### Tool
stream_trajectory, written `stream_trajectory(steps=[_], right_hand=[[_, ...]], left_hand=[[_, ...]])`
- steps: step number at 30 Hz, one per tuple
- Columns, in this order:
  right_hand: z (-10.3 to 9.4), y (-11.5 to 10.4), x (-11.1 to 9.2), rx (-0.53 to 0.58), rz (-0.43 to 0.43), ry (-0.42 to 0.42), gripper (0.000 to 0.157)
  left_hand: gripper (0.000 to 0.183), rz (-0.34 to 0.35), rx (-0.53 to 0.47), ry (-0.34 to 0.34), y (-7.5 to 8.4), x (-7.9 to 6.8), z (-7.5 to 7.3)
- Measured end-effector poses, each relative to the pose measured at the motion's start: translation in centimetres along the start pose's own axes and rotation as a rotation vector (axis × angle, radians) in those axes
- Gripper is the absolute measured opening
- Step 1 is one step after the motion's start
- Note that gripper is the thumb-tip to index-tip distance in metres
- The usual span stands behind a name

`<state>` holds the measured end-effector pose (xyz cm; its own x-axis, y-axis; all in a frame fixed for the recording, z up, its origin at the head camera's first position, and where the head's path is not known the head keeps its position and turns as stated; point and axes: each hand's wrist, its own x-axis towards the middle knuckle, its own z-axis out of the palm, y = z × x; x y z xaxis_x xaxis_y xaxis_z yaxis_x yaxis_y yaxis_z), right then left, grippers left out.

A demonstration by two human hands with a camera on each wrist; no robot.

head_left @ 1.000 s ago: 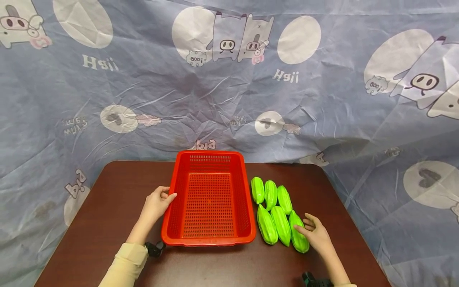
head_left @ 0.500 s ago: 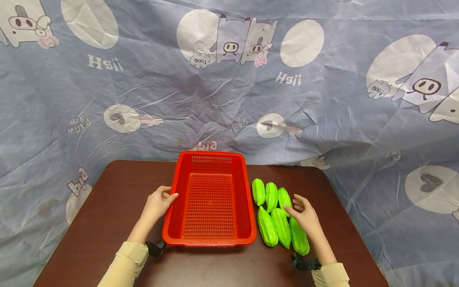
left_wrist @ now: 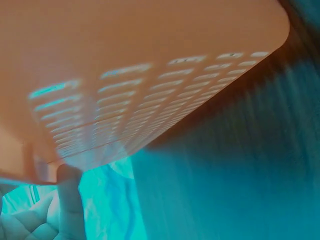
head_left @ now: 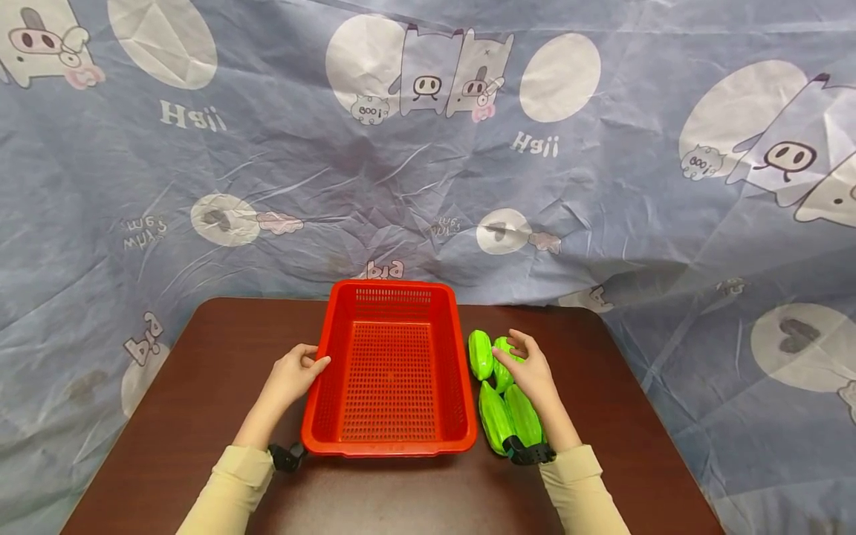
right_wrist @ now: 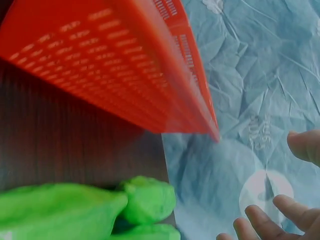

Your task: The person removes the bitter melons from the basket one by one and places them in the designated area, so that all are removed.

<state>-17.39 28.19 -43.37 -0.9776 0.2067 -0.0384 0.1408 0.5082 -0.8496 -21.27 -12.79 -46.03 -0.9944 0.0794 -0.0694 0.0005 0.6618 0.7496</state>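
My left hand [head_left: 296,375] grips the left rim of a red slotted plastic basket [head_left: 390,450]. In the left wrist view its thumb and fingers [left_wrist: 70,205] meet the basket's rim, and the colours look off. My right hand [head_left: 531,371] hovers over several bright green ridged gourds to the right of the basket. Its thumb and fingers are apart with nothing between them. The back left gourd [head_left: 479,355] and the front left gourd [head_left: 495,420] show well; the hand and forearm hide those on the right. In the right wrist view, the gourds [right_wrist: 60,207] lie below the basket wall [right_wrist: 90,55].
A dark reddish-brown table [head_left: 221,371] bears everything. Behind it hangs a crumpled blue-grey cloth [head_left: 374,193] with cartoon prints. Black wrist devices [head_left: 289,457] sit on both wrists. The basket stands close to the table's back edge.
My right hand has moved left and toward the back, from the front right gourd to above the back row. The left hand and basket have stayed in place.
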Motion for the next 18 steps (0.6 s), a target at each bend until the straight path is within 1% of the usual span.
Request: stream_trajectory(steps=[6,11,15,18], right_hand=[[1.2,-1.5,0.8,0.029,-0.033,-0.002,0.062],[2.0,-2.7,1.4,0.044,-0.059,-0.011,0.06],[2.4,-3.5,1.6,0.044,-0.064,-0.018,0.06],[2.5,-4.0,1.8,0.037,-0.069,-0.02,0.061]], left_hand=[[0.054,0.022,0.062,-0.097,0.6,-0.1,-1.1],[0.06,0.031,0.089,-0.16,1.3,0.2,-1.9],[0.063,0.028,0.092,-0.187,1.7,0.4,-2.5],[0.063,0.016,0.074,-0.19,1.8,0.4,-2.9]])
